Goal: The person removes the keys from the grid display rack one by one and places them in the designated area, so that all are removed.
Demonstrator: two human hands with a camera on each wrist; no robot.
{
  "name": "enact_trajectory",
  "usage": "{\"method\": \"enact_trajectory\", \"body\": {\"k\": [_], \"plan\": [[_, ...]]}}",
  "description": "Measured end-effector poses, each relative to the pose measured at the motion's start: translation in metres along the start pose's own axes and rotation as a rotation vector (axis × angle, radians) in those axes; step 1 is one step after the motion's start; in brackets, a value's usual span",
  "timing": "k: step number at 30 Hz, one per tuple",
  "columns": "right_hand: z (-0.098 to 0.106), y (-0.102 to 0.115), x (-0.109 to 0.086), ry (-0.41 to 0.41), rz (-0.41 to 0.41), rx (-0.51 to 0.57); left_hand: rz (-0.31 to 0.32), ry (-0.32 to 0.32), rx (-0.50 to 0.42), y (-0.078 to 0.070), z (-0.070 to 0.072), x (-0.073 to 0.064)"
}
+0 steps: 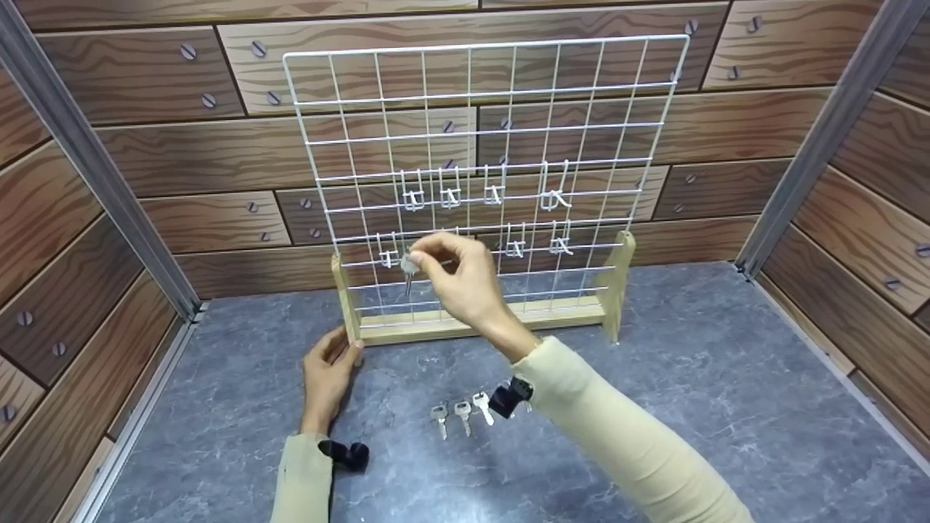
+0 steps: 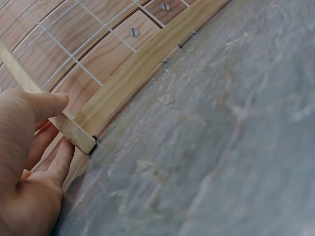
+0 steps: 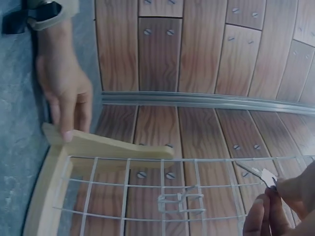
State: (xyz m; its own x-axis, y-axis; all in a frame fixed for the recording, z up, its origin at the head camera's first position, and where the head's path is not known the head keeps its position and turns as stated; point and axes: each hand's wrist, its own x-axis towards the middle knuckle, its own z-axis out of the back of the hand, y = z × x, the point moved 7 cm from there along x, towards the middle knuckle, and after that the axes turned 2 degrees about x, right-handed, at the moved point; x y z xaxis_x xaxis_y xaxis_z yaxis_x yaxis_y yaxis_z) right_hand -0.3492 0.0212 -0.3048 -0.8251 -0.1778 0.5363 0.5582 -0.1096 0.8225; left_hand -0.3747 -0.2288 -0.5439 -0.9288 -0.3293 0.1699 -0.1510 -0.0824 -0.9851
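Note:
My right hand pinches a silver key by its head between thumb and fingertips, blade hanging down. In the head view the key is in front of the white wire grid, just right of the lower-left hook. The right wrist view shows the key side-on, with the hook apart from it. Low at the stand's left end, my left hand grips the wooden side leg. In the left wrist view its thumb and fingers lie on either side of the leg.
Several keys lie on the grey marbled tabletop, some partly hidden by the right wrist's black camera. More white hooks hang on the grid in two rows. Wood-patterned walls enclose the table at the back and sides.

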Motion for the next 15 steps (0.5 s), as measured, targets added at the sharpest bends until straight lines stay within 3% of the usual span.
{"method": "enact_trajectory", "body": {"k": [6,15], "plan": [[-0.008,-0.022,-0.012,0.107,-0.063,0.052,0.003,0.008,-0.015,0.001,0.0,-0.001],[-0.03,-0.052,-0.038,0.344,-0.175,0.133,-0.002,0.011,0.0,-0.001,-0.001,-0.001]]}}
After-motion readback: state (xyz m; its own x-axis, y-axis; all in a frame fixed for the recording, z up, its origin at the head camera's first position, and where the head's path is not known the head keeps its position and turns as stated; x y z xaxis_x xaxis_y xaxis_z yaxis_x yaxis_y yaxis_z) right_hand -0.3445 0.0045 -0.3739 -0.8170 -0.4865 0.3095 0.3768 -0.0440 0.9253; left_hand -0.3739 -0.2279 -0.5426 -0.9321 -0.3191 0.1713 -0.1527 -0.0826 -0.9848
